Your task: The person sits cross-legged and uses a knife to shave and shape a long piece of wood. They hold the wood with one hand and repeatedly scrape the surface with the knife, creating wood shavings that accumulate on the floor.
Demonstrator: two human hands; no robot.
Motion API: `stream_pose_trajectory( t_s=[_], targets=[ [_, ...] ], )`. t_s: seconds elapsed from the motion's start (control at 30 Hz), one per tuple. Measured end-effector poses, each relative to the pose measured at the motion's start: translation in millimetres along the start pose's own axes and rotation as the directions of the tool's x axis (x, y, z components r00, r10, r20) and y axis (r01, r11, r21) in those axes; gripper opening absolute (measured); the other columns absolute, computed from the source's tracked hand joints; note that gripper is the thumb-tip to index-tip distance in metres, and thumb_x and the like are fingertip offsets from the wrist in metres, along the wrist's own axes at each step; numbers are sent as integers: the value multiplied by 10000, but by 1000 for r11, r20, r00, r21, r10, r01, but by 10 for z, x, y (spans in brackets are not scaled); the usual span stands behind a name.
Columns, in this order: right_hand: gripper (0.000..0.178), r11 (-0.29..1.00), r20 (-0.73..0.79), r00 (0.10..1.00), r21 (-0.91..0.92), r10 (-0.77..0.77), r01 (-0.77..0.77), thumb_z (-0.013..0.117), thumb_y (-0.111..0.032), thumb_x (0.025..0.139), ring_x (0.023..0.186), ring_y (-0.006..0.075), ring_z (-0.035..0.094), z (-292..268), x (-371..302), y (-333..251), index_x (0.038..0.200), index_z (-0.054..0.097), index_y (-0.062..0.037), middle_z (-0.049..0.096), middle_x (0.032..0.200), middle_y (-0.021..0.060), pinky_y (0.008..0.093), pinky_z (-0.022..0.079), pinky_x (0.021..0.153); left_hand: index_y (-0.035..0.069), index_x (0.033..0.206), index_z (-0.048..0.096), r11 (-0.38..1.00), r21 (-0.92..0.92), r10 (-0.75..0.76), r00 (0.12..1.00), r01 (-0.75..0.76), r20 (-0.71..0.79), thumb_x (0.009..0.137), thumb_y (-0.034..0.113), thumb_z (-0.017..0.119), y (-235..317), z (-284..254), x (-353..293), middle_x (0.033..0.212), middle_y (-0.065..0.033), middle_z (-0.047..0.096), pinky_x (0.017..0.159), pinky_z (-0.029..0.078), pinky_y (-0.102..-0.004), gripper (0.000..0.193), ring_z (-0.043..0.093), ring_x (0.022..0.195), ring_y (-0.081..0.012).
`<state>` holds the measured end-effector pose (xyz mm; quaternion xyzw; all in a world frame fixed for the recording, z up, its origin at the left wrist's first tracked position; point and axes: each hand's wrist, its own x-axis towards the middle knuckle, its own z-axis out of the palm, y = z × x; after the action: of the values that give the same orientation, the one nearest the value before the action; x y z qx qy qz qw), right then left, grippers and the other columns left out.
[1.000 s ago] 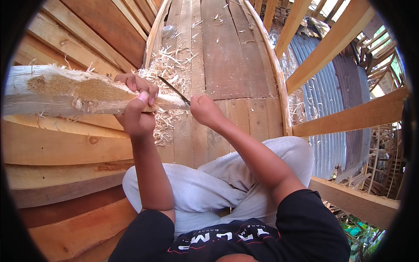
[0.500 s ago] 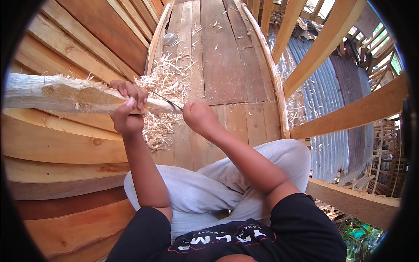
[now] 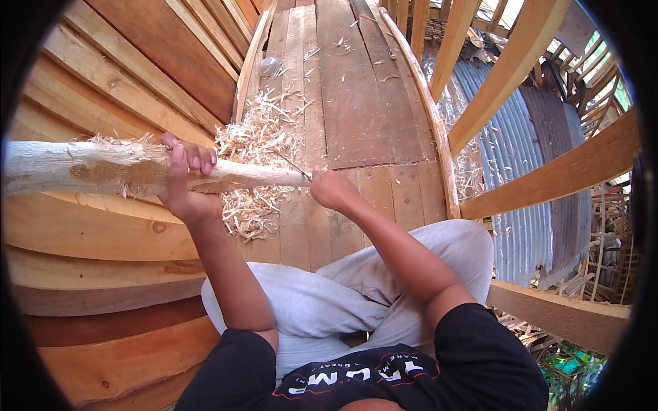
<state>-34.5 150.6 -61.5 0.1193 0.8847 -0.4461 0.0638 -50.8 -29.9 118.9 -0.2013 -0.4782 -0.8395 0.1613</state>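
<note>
A pale, peeled wooden pole comes in from the left rim and tapers to its tip in front of my right hand. My left hand is wrapped round its thicker part, thumb on the near side and fingers over the far side. In my closed right hand is a knife, its handle hidden by the fist. The thin dark blade slants across the pole's tip, pointing away to the upper left. A rough brown patch and loose fibres mark the pole beside my left hand.
Curled wood shavings lie heaped on the plank floor beyond the pole. A small clear cup stands farther back. Board walling rises on the left; slanted wooden rails and corrugated metal sheets lie on the right.
My right hand and the knife have moved right and slightly nearer, to the pole's tip. The pole has shifted right and nearer me, with my left hand still gripping it.
</note>
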Motion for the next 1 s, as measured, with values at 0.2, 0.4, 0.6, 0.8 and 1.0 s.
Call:
stream_pose_trajectory(
  t_s=[0.2, 0.4, 0.6, 0.8, 1.0],
  targets=[
    [595, 989, 21, 993, 93, -117, 115, 317, -331, 995, 762, 510, 611, -381, -454, -846, 699, 620, 87, 617, 738, 324, 557, 472, 773, 41, 1027, 465, 999, 36, 24, 998, -22, -56, 850, 40, 588, -22, 212, -155, 654, -11, 391, 566, 383, -261, 215, 403, 588, -109],
    [584, 983, -84, 981, 30, -178, 181, 330, -298, 981, 686, 508, 601, -183, -414, -696, 645, 615, 85, 595, 675, 320, 565, 480, 712, 50, 1011, 467, 996, 56, 81, 980, -72, -179, 848, 62, 584, 7, 128, -40, 649, -5, 392, 556, 374, -249, 201, 389, 579, -94],
    [568, 981, -69, 979, 31, -190, 193, 328, -296, 976, 692, 484, 619, -275, -454, -749, 670, 650, 58, 624, 697, 298, 554, 497, 719, 54, 1013, 468, 996, 71, 63, 990, -54, -128, 858, 48, 573, -39, 305, -155, 651, 1, 397, 560, 370, -247, 188, 382, 575, -89],
    [582, 987, -51, 986, 11, -157, 158, 317, -308, 982, 688, 488, 614, -402, -488, -782, 676, 650, 59, 612, 690, 306, 555, 495, 711, 43, 1037, 459, 998, 29, 61, 991, -58, -119, 891, 27, 565, -18, 304, -125, 666, -5, 412, 558, 368, -243, 182, 391, 585, -89],
    [572, 993, -96, 989, 14, -115, 117, 316, -305, 979, 732, 471, 636, -372, -443, -733, 710, 677, 48, 640, 723, 287, 550, 498, 760, 89, 1012, 470, 984, 176, 32, 997, -19, -73, 880, 101, 574, -59, 560, -291, 657, 8, 389, 609, 374, -269, 169, 383, 577, -92]
  ],
)
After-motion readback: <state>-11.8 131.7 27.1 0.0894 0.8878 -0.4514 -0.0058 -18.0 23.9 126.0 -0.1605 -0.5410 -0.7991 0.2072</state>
